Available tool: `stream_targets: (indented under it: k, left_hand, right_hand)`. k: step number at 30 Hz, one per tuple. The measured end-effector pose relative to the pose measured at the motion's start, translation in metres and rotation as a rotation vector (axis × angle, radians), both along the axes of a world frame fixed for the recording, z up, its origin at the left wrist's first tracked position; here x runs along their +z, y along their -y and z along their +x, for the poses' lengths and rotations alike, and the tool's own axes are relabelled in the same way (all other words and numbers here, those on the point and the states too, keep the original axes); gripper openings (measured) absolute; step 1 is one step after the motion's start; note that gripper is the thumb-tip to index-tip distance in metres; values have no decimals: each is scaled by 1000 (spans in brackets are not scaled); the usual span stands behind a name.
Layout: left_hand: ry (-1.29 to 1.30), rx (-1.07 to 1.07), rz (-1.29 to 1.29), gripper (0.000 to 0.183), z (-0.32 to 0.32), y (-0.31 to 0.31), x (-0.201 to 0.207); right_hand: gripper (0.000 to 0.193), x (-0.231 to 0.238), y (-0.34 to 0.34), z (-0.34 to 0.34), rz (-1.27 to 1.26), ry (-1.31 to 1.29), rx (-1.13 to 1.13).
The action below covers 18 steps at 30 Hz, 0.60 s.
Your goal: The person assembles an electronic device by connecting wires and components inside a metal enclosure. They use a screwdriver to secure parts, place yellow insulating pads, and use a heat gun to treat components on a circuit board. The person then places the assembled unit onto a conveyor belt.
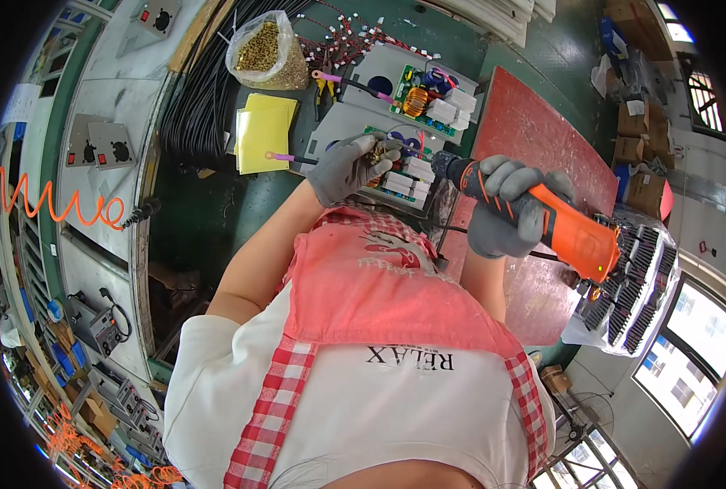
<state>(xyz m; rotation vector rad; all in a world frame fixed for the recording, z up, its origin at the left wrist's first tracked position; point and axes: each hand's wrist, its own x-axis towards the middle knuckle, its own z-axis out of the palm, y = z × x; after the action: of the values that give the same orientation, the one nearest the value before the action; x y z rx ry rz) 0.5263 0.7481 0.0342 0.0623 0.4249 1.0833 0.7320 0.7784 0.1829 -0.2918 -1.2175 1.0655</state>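
My left hand point(348, 167), in a grey glove, is closed around several small brass screws and rests at the left edge of a green circuit board point(400, 175) mounted on a grey metal plate. My right hand point(506, 208), also gloved, grips an orange and black electric screwdriver point(554, 224) whose tip points left at that board. A second board of the same kind point(428, 98) lies just beyond it on another grey plate.
A clear bag of brass screws point(267, 50) stands at the back left beside a bundle of black cables point(204, 94). Yellow sheets point(263, 130), pink-handled pliers point(330, 81), a red mat point(534, 138) and a bagged black heat sink point(636, 289) surround the work. An orange coiled hose point(49, 204) hangs left.
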Motion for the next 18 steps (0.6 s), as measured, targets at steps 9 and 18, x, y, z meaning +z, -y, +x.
stream_targets:
  k: [9,18]
  left_hand:
    - [-22,-29,-131,19,40,20,7]
    - [116,-29,-308,20,69,35,26]
  right_hand:
    - [46,-2,20,31,-36,-72,79]
    - [45,-5,41,52,-114,-82,66]
